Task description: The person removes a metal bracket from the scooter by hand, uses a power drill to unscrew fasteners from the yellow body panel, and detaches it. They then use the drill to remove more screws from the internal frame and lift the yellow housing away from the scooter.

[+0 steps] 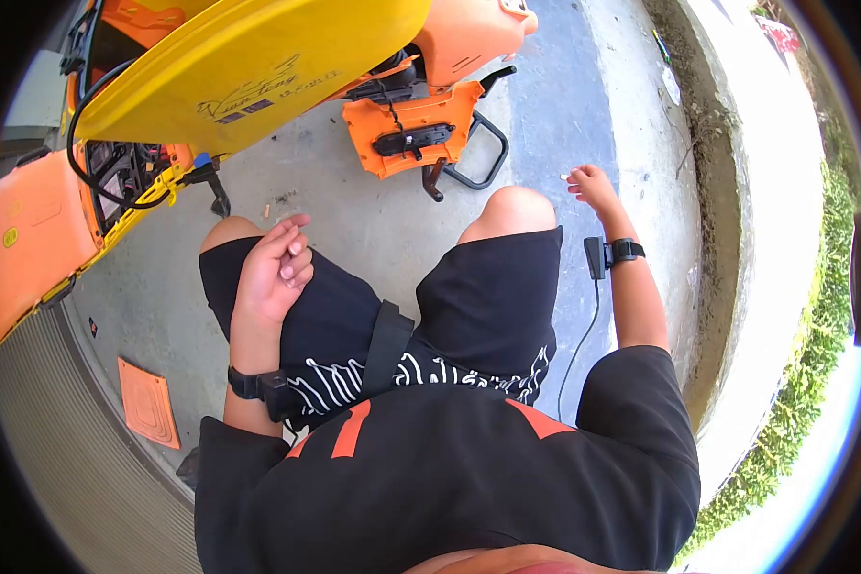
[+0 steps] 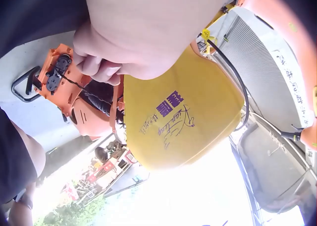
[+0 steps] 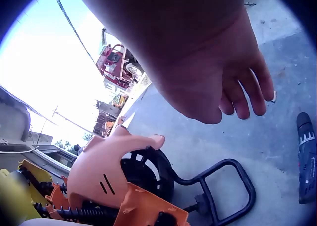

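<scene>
My left hand [image 1: 275, 273] is above my left thigh, palm turned up and fingers loosely bent, with nothing visible in it. In the left wrist view its curled fingers [image 2: 101, 70] overlap the yellow panel [image 2: 173, 112] with writing on it. My right hand [image 1: 593, 187] hangs out past my right knee over the concrete. Its fingers [image 3: 252, 94] hang fairly straight and apart, and a small pale bit [image 3: 274, 96] shows right at one fingertip. Ahead of my knees is an orange plastic cover [image 1: 362, 134] with a dark lamp-like unit [image 1: 413, 141] and a cable.
A partly stripped orange-and-yellow vehicle [image 1: 33, 239] stands at the front left. A black tubular bar [image 1: 497, 158] sticks out near the cover. A cordless drill [image 3: 307, 161] lies on the concrete by my right hand. Another orange panel [image 1: 148, 402] lies at left; a kerb [image 1: 722, 191] runs along the right.
</scene>
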Demonstrator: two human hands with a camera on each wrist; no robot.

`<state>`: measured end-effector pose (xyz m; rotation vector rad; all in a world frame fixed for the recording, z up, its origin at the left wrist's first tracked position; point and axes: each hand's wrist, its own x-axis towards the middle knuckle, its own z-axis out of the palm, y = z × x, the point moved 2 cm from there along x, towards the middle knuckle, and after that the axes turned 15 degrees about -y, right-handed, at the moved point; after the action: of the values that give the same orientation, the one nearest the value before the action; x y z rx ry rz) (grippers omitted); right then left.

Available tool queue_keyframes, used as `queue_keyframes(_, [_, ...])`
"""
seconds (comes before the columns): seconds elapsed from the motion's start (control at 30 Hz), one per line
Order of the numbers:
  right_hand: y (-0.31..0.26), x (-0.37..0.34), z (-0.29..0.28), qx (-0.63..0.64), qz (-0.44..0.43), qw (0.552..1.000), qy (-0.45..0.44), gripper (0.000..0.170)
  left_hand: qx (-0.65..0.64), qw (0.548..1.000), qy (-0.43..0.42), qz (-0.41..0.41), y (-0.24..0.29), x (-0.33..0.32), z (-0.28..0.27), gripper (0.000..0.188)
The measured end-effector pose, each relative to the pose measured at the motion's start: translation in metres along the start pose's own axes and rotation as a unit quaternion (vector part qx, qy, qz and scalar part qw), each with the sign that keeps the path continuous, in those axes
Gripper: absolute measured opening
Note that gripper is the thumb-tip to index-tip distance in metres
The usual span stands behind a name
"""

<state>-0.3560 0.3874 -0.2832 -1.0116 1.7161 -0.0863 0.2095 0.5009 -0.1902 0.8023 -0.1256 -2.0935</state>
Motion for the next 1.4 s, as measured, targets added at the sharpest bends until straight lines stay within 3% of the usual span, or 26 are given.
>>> queue_keyframes(0.07, [0.075, 0.027, 0.02, -0.218, 0.041, 0.975, -0.032, 0.052, 0.015, 0.999, -0.011, -0.03, 0.004, -0.005, 0.004, 0.026])
queue_keyframes(0.13, [0.111, 0.026, 0.053, -0.235, 0.073, 0.969, -0.005, 0.068, 0.105, 0.994, 0.024, 0.004, 0.024, 0.0, 0.012, 0.028])
queue_keyframes(0.2, [0.149, 0.036, 0.094, -0.292, 0.053, 0.955, -0.029, 0.09, 0.142, 0.988, 0.011, 0.053, 0.041, 0.01, 0.029, 0.028])
queue_keyframes(0.27, [0.158, 0.037, 0.134, -0.29, 0.135, 0.943, -0.094, 0.108, 0.193, 0.969, 0.058, 0.14, 0.061, 0.018, 0.047, 0.029])
queue_keyframes(0.33, [0.175, 0.033, 0.161, -0.297, 0.135, 0.94, -0.096, 0.108, 0.195, 0.963, 0.083, 0.166, 0.061, 0.01, 0.065, 0.031])
queue_keyframes(0.4, [0.191, 0.033, 0.176, -0.271, 0.091, 0.957, -0.039, 0.109, 0.156, 0.975, 0.089, 0.13, 0.058, -0.009, 0.077, 0.034])
queue_keyframes(0.43, [0.197, 0.034, 0.179, -0.249, 0.063, 0.966, -0.004, 0.11, 0.161, 0.965, 0.115, 0.173, 0.065, -0.024, 0.076, 0.034])
queue_keyframes(0.5, [0.206, 0.036, 0.182, -0.203, 0.01, 0.978, 0.051, 0.111, 0.122, 0.967, 0.075, 0.213, 0.088, -0.045, 0.073, 0.03])
queue_keyframes(0.63, [0.219, 0.043, 0.172, -0.19, -0.093, 0.975, 0.067, 0.108, 0.192, 0.912, 0.1, 0.348, 0.178, -0.087, 0.079, 0.018])
queue_keyframes(0.7, [0.22, 0.047, 0.166, -0.207, -0.093, 0.971, 0.073, 0.107, 0.275, 0.874, 0.137, 0.376, 0.204, -0.09, 0.079, 0.016])
queue_keyframes(0.8, [0.221, 0.061, 0.171, -0.239, -0.061, 0.964, 0.099, 0.105, 0.28, 0.881, 0.141, 0.353, 0.205, -0.092, 0.03, 0.008])
queue_keyframes(0.87, [0.23, 0.067, 0.175, -0.246, -0.038, 0.96, 0.128, 0.104, 0.28, 0.909, 0.176, 0.254, 0.178, -0.084, -0.012, 0.007])
queue_keyframes(0.93, [0.221, 0.064, 0.179, -0.233, -0.008, 0.961, 0.15, 0.102, 0.282, 0.924, 0.163, 0.202, 0.156, -0.068, -0.077, 0.008])
queue_keyframes(1.0, [0.216, 0.054, 0.187, -0.202, 0.009, 0.966, 0.161, 0.101, 0.195, 0.947, 0.21, 0.145, 0.146, -0.044, -0.143, 0.009])
queue_keyframes(1.07, [0.201, 0.037, 0.176, -0.177, -0.022, 0.968, 0.177, 0.098, 0.2, 0.936, 0.283, 0.061, 0.139, -0.014, -0.194, 0.012])
queue_keyframes(1.13, [0.18, 0.015, 0.161, -0.157, -0.101, 0.966, 0.178, 0.093, 0.256, 0.94, 0.228, 0.0, 0.136, 0.01, -0.207, 0.017])
queue_keyframes(1.2, [0.122, -0.029, 0.138, -0.128, -0.122, 0.969, 0.174, 0.088, 0.249, 0.958, 0.14, -0.014, 0.137, 0.029, -0.215, 0.018])
queue_keyframes(1.27, [0.047, -0.087, 0.121, -0.037, -0.035, 0.999, 0.011, 0.089, 0.249, 0.964, 0.085, -0.021, 0.136, 0.046, -0.218, 0.02])
queue_keyframes(1.33, [-0.044, -0.149, 0.113, -0.108, -0.061, 0.992, -0.034, 0.089, 0.238, 0.971, 0.023, -0.027, 0.132, 0.055, -0.209, 0.021])
queue_keyframes(1.4, [-0.12, -0.191, 0.11, -0.194, -0.161, 0.965, -0.065, 0.091, 0.225, 0.972, -0.042, -0.044, 0.128, 0.058, -0.206, 0.022])
